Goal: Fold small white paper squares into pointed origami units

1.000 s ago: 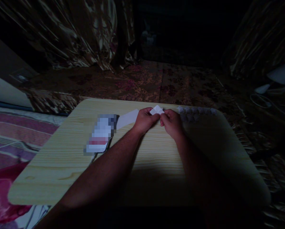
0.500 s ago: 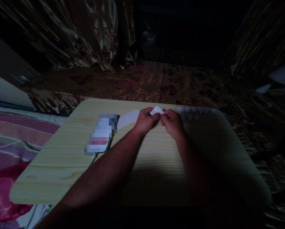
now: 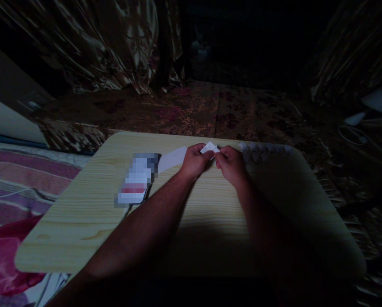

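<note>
My left hand (image 3: pixel 194 161) and my right hand (image 3: pixel 231 164) meet over the far middle of a light wooden table (image 3: pixel 82 221). Both pinch a small folded piece of white paper (image 3: pixel 209 148) between thumb and fingers, its white tip showing above the knuckles. A flat strip of white paper (image 3: pixel 171 158) lies on the table just left of my left hand. A row of several small folded white pieces (image 3: pixel 263 150) lies along the far edge to the right of my right hand.
A blurred-out flat object (image 3: pixel 136 179) lies on the table left of the paper strip. A patterned carpet (image 3: pixel 193 106) and dark shiny curtains (image 3: pixel 91 47) lie beyond the table. Striped bedding (image 3: pixel 21 179) and red cloth (image 3: pixel 2 260) sit at left.
The visible white tip of the folded paper has shrunk slightly as my fingers close over it. My hands stay in the same place.
</note>
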`<state>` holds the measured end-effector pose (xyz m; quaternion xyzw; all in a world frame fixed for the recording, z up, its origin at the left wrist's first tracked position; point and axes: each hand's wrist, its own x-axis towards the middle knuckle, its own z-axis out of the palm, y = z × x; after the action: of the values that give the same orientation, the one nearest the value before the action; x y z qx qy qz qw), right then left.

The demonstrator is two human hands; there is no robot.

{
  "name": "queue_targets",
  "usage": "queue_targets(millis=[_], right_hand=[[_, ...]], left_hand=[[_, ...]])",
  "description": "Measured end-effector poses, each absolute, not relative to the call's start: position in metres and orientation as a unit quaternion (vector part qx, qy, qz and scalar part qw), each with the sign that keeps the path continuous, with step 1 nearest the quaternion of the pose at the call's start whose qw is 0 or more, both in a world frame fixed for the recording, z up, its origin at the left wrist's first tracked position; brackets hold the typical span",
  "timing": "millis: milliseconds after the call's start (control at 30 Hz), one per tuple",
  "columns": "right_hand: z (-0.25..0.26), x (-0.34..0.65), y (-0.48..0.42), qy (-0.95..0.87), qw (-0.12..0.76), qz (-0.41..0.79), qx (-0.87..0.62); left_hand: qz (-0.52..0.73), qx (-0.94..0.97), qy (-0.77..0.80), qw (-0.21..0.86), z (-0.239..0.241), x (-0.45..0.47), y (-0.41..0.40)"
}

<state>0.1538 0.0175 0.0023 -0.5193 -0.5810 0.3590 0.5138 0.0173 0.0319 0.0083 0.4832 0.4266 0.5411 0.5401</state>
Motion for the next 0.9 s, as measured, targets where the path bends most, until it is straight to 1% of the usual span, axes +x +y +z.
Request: queue_targets(millis=[300,467,633,900], right_hand=[[0.008,0.154,0.016,-0.551,0.519,0.362,-0.544],[0.010,0.154,0.016,-0.538,0.518,0.355,-0.562],[0.011,0.155,0.016,-0.543,0.512,0.368,-0.554],[0.010,0.157,0.016,-0.573,0.511,0.328,-0.551]], left_hand=[[0.537,0.499,0.420,0.535,0.003,0.018,0.034],[0.570,0.440,0.393,0.572,0.001,0.018,0.038],[0.575,0.430,0.393,0.575,0.002,0.017,0.039],[0.563,0.448,0.397,0.570,-0.001,0.017,0.040]])
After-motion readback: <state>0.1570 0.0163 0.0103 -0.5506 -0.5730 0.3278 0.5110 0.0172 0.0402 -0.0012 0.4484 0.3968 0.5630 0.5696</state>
